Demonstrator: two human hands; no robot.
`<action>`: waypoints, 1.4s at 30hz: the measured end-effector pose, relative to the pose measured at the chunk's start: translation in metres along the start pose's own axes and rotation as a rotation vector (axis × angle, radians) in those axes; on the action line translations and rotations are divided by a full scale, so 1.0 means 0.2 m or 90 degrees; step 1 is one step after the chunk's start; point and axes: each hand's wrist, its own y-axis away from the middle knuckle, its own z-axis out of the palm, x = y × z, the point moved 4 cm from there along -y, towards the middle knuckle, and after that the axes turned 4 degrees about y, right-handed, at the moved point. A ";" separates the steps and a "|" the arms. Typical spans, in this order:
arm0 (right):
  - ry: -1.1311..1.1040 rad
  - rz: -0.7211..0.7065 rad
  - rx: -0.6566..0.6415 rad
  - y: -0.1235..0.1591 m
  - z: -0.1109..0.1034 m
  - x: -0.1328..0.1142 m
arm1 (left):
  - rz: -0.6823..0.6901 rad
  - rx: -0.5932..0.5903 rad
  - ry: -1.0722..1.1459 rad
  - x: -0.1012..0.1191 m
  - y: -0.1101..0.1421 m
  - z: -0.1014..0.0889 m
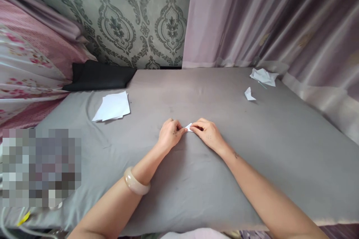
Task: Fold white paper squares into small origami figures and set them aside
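A small folded piece of white paper [189,127] lies on the grey sheet [252,149] in the middle of the bed. My left hand [169,133] pinches its left end, fingers curled closed. My right hand [209,132] presses and pinches its right end, fingers bent over it. Most of the paper is hidden under my fingers. A pale bangle [136,183] sits on my left wrist.
A stack of white paper sheets [113,106] lies to the left. A small folded paper figure [249,94] and crumpled white papers [264,76] lie at the far right. A black cushion [98,75] sits by the patterned wall; a pink curtain [266,18] hangs behind.
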 end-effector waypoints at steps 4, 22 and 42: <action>0.088 -0.009 -0.009 0.02 0.00 -0.03 | -0.048 -0.084 0.015 0.00 -0.04 -0.01; 0.168 0.001 0.005 0.06 0.02 -0.03 | 0.089 -0.025 0.100 0.03 0.00 0.01; -0.340 0.114 0.128 0.05 -0.08 0.01 | 0.169 -0.043 0.373 0.13 0.04 0.01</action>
